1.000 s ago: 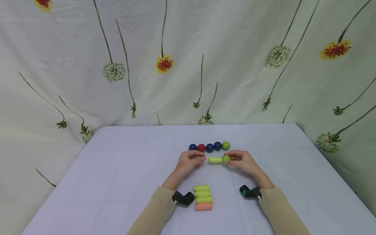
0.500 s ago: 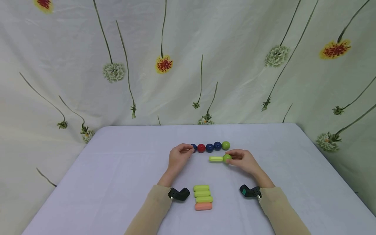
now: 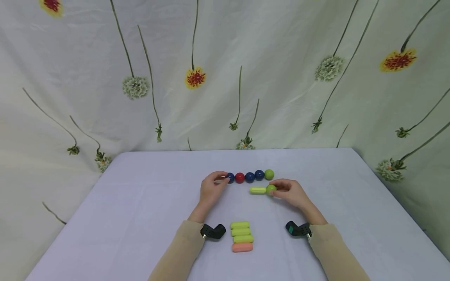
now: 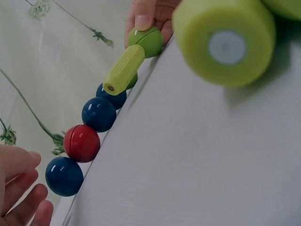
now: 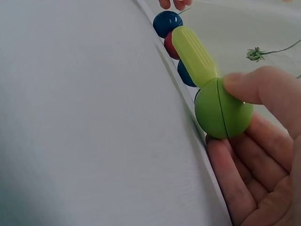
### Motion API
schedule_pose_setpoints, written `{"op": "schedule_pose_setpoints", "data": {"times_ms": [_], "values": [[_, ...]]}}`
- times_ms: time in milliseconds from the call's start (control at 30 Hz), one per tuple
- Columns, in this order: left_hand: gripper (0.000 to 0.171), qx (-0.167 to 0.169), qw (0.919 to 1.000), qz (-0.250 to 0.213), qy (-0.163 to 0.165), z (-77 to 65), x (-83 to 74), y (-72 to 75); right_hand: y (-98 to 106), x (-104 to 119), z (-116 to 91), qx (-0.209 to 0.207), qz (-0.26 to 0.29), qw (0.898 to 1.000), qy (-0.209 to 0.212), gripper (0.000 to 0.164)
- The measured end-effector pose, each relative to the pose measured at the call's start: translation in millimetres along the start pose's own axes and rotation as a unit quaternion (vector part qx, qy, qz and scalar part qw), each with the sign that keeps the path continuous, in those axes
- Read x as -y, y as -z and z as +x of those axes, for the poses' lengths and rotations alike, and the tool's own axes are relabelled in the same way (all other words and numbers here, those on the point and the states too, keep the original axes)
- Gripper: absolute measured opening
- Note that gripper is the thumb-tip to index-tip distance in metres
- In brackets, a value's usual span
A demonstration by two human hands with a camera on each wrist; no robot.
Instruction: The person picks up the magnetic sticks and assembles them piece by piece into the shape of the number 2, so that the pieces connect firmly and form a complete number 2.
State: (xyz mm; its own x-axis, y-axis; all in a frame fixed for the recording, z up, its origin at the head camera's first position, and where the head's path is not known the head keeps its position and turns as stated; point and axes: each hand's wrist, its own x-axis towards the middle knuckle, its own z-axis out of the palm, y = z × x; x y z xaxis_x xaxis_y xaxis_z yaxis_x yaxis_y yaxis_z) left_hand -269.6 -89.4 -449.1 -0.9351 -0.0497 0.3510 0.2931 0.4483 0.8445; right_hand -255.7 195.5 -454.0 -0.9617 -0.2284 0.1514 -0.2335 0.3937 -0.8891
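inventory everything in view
blue balls: 3, blue, far row
red ball: 1, red, same row
end ball: 1, green, row's right end
held ball: 1, green, right grip
attached rod: 1, yellow-green, on held ball
loose rods: 3, yellow-green, between sleeves
salmon rod: 1, salmon, beside loose rods
table: 1, white, beneath
floral backdrop: 1, whitish, behind table
wrist devices: 2, black, by cuffs
sleeves: 2, beige, left and right
left grip: 1, bare, beside leftmost blue ball
right grip: 1, bare, on held ball

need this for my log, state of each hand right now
Left hand: open, beside the end blue ball.
Right hand: holding a green ball with a stick attached.
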Motion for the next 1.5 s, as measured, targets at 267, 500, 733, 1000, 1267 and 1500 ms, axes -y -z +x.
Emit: {"op": "schedule_pose_setpoints", "data": {"times_ms": [267,500,733,1000,1267,1500], "values": [[0.028,0.019,0.9995,0.003,-0.027,0.6,3.3,0.0,-1.6,-1.3,-0.1,-0.003,0.011,1.000,-0.005,0.035],[0.043,0.077,0.9962,0.015,-0.039,1.7,6.4,-1.3,-2.4,-1.9,-0.5,0.000,0.003,1.000,-0.004,0.036],[0.043,0.093,0.9948,0.029,-0.030,1.4,7.9,-2.3,-2.6,-1.7,-0.4,0.001,0.002,1.000,-0.004,0.035],[0.041,0.097,0.9929,0.058,-0.039,1.1,9.2,-4.0,-2.9,-3.4,-0.5,0.002,-0.001,1.000,-0.006,0.036],[0.039,0.094,0.9927,0.067,-0.034,1.8,9.9,-4.6,-3.2,-2.5,-0.4,0.002,-0.003,1.000,-0.006,0.036],[0.036,0.078,0.9936,0.077,-0.029,0.4,7.6,-5.0,-3.3,-3.1,-0.7,0.003,-0.004,1.000,0.006,0.035]]}}
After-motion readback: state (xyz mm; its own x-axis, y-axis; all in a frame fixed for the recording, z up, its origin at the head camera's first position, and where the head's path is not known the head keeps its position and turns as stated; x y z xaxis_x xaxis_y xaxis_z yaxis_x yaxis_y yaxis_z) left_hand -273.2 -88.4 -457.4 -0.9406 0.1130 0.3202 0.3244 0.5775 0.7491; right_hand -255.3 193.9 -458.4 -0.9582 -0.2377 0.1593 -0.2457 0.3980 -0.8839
